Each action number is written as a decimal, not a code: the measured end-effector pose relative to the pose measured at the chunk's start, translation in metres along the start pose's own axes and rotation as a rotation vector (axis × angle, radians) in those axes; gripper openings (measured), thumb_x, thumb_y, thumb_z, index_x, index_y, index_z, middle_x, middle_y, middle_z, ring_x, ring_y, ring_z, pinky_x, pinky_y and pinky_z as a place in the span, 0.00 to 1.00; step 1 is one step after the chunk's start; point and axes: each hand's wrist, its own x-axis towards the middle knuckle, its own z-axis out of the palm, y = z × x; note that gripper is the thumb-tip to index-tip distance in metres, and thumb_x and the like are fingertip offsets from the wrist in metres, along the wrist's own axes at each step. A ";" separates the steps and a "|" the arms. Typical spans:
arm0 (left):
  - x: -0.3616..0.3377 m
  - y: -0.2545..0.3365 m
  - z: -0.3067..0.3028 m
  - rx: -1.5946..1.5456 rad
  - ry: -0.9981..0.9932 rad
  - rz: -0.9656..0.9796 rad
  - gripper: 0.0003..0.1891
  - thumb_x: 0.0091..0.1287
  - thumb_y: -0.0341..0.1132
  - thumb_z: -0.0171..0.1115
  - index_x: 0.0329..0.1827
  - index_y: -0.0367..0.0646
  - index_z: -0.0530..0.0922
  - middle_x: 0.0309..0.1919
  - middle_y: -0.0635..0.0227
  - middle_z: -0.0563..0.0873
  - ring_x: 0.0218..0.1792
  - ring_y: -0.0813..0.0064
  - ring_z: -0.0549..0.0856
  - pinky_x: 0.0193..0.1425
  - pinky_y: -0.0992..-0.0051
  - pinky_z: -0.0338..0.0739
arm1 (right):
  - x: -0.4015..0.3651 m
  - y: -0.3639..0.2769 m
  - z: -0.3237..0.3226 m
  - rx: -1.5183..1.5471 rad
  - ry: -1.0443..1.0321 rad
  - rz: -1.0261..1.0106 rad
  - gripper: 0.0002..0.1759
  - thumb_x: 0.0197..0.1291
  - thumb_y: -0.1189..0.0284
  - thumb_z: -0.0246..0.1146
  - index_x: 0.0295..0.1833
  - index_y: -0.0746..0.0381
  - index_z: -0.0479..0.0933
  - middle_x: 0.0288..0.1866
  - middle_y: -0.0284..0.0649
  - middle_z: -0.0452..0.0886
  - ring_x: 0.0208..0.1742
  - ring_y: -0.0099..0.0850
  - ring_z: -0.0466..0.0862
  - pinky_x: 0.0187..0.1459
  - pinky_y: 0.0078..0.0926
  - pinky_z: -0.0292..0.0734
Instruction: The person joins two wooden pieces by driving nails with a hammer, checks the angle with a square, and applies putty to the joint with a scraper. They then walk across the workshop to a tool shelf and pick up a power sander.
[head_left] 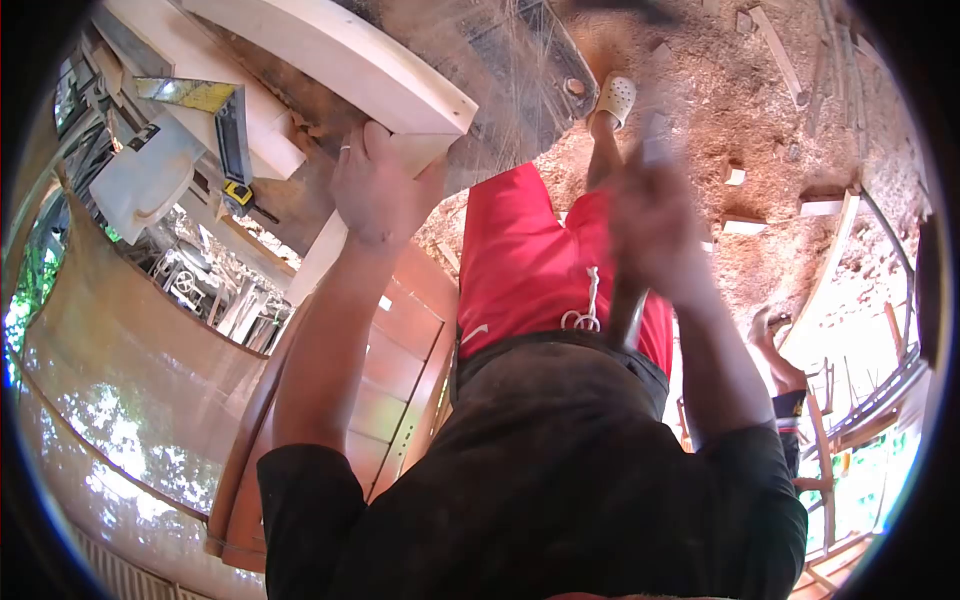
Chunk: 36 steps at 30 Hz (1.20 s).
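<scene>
You are looking at sawdust-covered ground stretching across the far right, and pale wood offcuts are lying scattered on it. Strong daylight is washing out the right edge, where thin wooden frames are standing. On the far left a dark workbench top is carrying a metal try square and, just beside it, a yellow tape measure. A reddish-brown panelled door is leaning in the middle near you. To its left a broad brown board is catching dappled light, and green foliage is showing at the left edge.
</scene>
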 end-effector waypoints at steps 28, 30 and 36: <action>-0.006 -0.008 0.003 -0.152 0.015 -0.005 0.34 0.53 0.56 0.83 0.52 0.38 0.81 0.47 0.52 0.88 0.49 0.45 0.88 0.50 0.51 0.83 | 0.020 0.024 0.009 0.009 -0.199 0.176 0.22 0.71 0.65 0.67 0.57 0.71 0.72 0.27 0.43 0.83 0.26 0.28 0.86 0.28 0.32 0.82; -0.006 -0.007 0.001 -0.169 -0.003 -0.042 0.34 0.52 0.56 0.84 0.50 0.37 0.82 0.46 0.52 0.88 0.50 0.45 0.88 0.51 0.51 0.83 | 0.019 0.020 0.010 -0.011 -0.159 0.132 0.28 0.70 0.66 0.67 0.67 0.72 0.69 0.32 0.47 0.85 0.28 0.30 0.87 0.29 0.32 0.84; 0.015 0.001 -0.006 -0.192 0.061 -0.081 0.33 0.53 0.56 0.84 0.48 0.36 0.83 0.46 0.51 0.89 0.52 0.44 0.88 0.54 0.50 0.83 | 0.029 -0.008 -0.002 -0.261 -0.091 0.086 0.22 0.69 0.61 0.69 0.56 0.68 0.75 0.33 0.44 0.81 0.33 0.35 0.84 0.38 0.38 0.80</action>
